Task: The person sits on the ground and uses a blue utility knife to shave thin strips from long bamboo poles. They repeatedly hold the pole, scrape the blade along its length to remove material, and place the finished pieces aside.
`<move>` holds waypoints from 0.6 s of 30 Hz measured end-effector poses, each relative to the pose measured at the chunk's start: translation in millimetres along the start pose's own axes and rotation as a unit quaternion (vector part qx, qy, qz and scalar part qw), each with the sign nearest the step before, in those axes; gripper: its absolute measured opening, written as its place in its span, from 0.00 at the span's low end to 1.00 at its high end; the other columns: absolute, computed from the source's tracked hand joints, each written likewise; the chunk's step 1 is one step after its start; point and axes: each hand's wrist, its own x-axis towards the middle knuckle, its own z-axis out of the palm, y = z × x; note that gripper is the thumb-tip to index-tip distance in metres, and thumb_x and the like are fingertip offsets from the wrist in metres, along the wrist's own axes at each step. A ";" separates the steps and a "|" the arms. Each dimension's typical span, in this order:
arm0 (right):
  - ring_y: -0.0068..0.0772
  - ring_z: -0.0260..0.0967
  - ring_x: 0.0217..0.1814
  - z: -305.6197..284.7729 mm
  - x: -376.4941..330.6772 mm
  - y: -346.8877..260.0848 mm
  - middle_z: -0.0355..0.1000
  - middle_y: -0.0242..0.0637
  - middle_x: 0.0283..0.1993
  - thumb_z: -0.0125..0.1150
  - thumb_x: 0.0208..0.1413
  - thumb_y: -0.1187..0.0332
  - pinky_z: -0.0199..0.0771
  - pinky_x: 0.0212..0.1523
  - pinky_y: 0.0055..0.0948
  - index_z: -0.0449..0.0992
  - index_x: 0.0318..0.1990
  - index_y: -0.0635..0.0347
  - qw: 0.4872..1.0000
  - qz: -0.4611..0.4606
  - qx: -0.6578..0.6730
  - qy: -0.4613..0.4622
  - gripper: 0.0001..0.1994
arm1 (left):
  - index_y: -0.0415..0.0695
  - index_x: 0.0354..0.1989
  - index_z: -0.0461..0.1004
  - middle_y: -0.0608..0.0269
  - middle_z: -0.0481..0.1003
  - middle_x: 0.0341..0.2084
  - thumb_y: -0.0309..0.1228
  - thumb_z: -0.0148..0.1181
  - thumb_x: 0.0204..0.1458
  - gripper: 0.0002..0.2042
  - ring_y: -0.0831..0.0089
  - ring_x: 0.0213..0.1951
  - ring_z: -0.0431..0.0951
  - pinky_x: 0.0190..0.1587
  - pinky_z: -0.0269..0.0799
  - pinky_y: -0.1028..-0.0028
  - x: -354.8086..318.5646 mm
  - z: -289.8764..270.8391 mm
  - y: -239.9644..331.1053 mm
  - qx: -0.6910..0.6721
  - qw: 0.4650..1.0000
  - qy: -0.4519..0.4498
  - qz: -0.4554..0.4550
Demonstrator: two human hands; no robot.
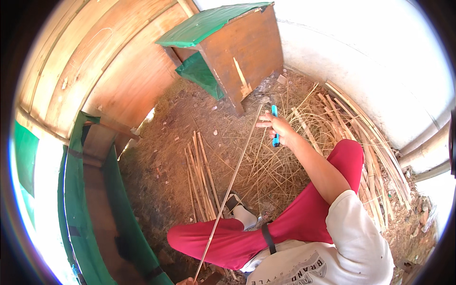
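A long, thin bamboo strip (233,175) runs slantwise across my lap, from the lower edge up to the bare ground ahead. At the lower edge my left hand (187,281), mostly cut off by the frame, is closed on the strip's near end. My right hand (281,130) reaches forward and grips a slim blue tool, which looks like a utility knife (274,111), in the palm. Some of its fingers stretch toward the strip's far end; whether they touch it is unclear. My crossed legs in red trousers lie beneath the strip.
Several split bamboo strips (202,175) lie on the ground left of centre. Thin shavings (266,175) cover the ground ahead, and longer slats (375,152) are piled along the right wall. A wooden box with a green cover (247,47) stands ahead; a green-lined trough (90,213) is at left.
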 end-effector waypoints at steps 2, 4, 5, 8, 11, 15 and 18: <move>0.13 0.51 0.16 -1.7 -7.7 -8.3 0.77 0.47 0.51 0.55 0.65 0.64 0.57 0.18 0.19 0.68 0.59 0.65 1.000 -0.014 0.020 -0.014 0.19 | 0.41 0.39 0.77 0.54 0.78 0.28 0.33 0.50 0.64 0.11 0.59 0.29 0.78 0.30 0.72 0.60 -5.2 -11.1 -13.7 -0.012 1.000 0.019 0.017; 0.14 0.52 0.17 -4.2 -16.5 -17.2 0.76 0.47 0.53 0.56 0.64 0.66 0.57 0.19 0.19 0.68 0.59 0.65 0.999 -0.029 0.023 -0.002 0.19 | 0.40 0.39 0.77 0.54 0.78 0.28 0.33 0.50 0.64 0.11 0.60 0.29 0.78 0.30 0.72 0.60 -3.5 -24.8 -12.9 -0.037 0.999 0.010 0.003; 0.14 0.52 0.17 -4.5 -21.5 -19.6 0.76 0.48 0.53 0.57 0.63 0.67 0.57 0.19 0.19 0.68 0.59 0.64 0.999 -0.033 0.024 0.004 0.19 | 0.40 0.40 0.77 0.53 0.79 0.30 0.34 0.51 0.64 0.11 0.59 0.31 0.78 0.32 0.72 0.60 7.0 -35.2 3.7 -0.072 0.996 -0.028 -0.045; 0.13 0.51 0.17 -2.8 -31.1 -28.9 0.76 0.40 0.47 0.62 0.61 0.66 0.56 0.19 0.19 0.70 0.53 0.63 0.997 -0.033 0.062 0.036 0.17 | 0.39 0.44 0.77 0.50 0.79 0.35 0.36 0.53 0.63 0.13 0.58 0.35 0.78 0.37 0.72 0.61 33.3 -57.5 38.9 -0.130 0.969 -0.115 -0.177; 0.13 0.51 0.17 -5.3 -32.5 -30.9 0.74 0.34 0.38 0.66 0.58 0.65 0.55 0.20 0.21 0.70 0.49 0.61 0.995 -0.044 0.080 0.037 0.16 | 0.38 0.45 0.76 0.50 0.79 0.37 0.37 0.53 0.63 0.14 0.57 0.37 0.78 0.39 0.72 0.61 49.7 -68.6 64.6 -0.099 0.968 -0.105 -0.203; 0.14 0.52 0.17 -8.6 -32.9 -33.8 0.75 0.38 0.39 0.68 0.56 0.66 0.56 0.20 0.21 0.69 0.53 0.62 0.991 -0.066 0.104 0.051 0.21 | 0.42 0.44 0.74 0.52 0.78 0.35 0.41 0.54 0.63 0.14 0.53 0.32 0.79 0.33 0.73 0.61 73.7 -71.4 95.0 0.022 0.999 0.004 -0.047; 0.14 0.52 0.17 -7.6 -35.7 -36.8 0.75 0.38 0.38 0.69 0.55 0.67 0.56 0.20 0.21 0.69 0.52 0.62 0.988 -0.067 0.131 0.042 0.20 | 0.46 0.42 0.75 0.54 0.78 0.32 0.43 0.55 0.61 0.14 0.51 0.29 0.78 0.28 0.73 0.58 67.8 -48.4 64.2 0.148 0.979 -0.011 -0.138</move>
